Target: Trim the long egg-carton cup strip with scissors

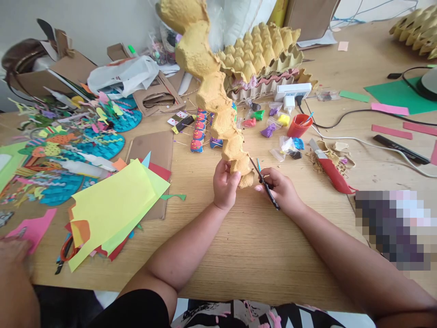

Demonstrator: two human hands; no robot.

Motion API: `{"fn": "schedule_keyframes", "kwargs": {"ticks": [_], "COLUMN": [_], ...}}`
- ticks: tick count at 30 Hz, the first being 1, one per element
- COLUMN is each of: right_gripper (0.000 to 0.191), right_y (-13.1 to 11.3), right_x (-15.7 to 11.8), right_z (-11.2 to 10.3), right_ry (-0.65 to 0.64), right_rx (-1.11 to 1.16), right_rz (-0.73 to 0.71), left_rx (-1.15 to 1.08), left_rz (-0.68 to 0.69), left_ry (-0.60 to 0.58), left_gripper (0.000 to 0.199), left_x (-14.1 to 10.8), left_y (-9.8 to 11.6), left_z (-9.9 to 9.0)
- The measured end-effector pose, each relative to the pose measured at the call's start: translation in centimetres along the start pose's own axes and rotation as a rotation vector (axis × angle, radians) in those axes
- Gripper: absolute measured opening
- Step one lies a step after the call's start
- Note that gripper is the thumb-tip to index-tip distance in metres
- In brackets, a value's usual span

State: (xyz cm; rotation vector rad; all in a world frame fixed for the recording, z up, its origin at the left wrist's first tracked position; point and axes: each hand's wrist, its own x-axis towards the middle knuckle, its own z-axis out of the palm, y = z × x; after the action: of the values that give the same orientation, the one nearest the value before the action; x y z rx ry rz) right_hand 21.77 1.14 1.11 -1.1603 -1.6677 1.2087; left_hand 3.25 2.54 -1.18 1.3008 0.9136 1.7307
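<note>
My left hand is closed around the lower end of a long yellow egg-carton strip. The strip stands up from the hand and leans toward the upper left, with a bumpy row of cups. In my right hand is a pair of black-handled scissors, whose blades point up and left to the strip's right edge near its lower cups. Whether the blades touch the carton is hard to tell. Behind the strip lie painted blue and red carton pieces with thin sticks.
Yellow paper sheets and blue woven crafts lie left. Stacked egg trays, a red cup, clay packets and a red knife lie beyond and right. Another person's hand holds pink paper at far left.
</note>
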Motion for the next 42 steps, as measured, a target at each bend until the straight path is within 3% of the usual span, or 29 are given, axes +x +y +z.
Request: {"fn": "schedule_keyframes", "kwargs": {"ticks": [21, 35, 42], "right_gripper": [0.051, 0.050, 0.046], "right_y": [-0.83, -0.14, -0.39], "right_x": [-0.29, -0.06, -0.40], "right_z": [-0.03, -0.09, 0.11], "right_ry": [0.058, 0.084, -0.016], "right_rx": [-0.076, -0.210, -0.024], "right_rz": [-0.024, -0.033, -0.004], "left_rx": [0.017, 0.002, 0.041], "left_rz": [0.031, 0.043, 0.058], "left_ry": [-0.034, -0.021, -0.018], "left_gripper": [0.044, 0.043, 0.044], "left_x": [-0.02, 0.23, 0.48], "left_y": [-0.13, 0.16, 0.34], "left_z": [0.44, 0.02, -0.21]}}
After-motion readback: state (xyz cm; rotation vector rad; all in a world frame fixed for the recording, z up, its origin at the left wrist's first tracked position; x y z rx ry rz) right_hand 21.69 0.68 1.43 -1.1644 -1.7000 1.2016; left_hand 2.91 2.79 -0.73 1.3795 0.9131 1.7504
